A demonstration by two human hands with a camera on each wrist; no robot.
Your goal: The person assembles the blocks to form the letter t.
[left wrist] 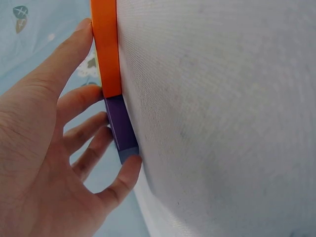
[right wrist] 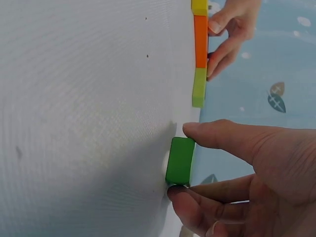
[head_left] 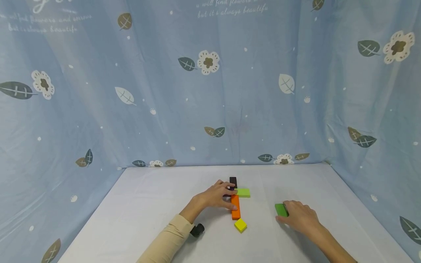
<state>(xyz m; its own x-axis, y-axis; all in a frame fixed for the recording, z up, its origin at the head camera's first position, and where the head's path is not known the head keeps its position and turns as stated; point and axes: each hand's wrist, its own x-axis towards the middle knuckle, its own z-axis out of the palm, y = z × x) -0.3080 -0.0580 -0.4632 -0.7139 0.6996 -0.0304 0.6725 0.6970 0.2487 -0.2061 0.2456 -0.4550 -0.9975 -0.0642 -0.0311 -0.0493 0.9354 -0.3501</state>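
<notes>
My left hand [head_left: 218, 195] rests at a flat layout of blocks, fingers spread and slightly bent. In the left wrist view its thumb touches the side of an orange block [left wrist: 106, 49]; other fingertips lie along a dark purple block [left wrist: 121, 123], partly hidden by the hand in the head view. A lime block [head_left: 243, 193] lies crosswise at the orange block's far end, and a black block [head_left: 233, 181] stands out beyond it. Off to the right, my right hand [head_left: 300, 216] holds a green block [right wrist: 180, 160] between thumb and fingers, low over the white surface.
A yellow block [head_left: 241, 225] lies turned cornerwise by the orange block's near end. Beside the left sleeve [head_left: 172, 233] shows a black cylindrical item [head_left: 198, 230], likely part of the wrist gear. Blue patterned curtain [head_left: 210, 102] encloses the white table [head_left: 148, 204] at back and sides.
</notes>
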